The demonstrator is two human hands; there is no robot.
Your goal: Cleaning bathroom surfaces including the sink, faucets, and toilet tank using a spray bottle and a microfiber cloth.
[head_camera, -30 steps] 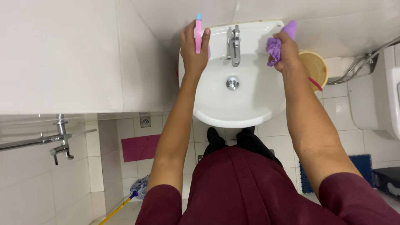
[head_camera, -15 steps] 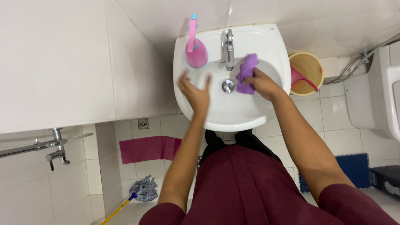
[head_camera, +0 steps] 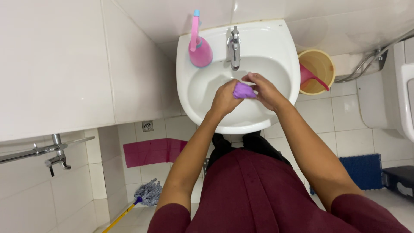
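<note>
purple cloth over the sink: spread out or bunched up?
Bunched up. The purple cloth is a small wad pressed between the left hand and right hand, over the white sink bowl.

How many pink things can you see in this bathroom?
3. A pink plastic spray bottle stands on the white sink's rim, left of the tap. A pink scoop sits in the yellow bucket. A pink mat lies on the floor. Others may be hidden.

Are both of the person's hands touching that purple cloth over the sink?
Touching. The head view shows the purple cloth bunched between the left hand and the right hand, fingers of both pressed against it above the white sink.
</note>
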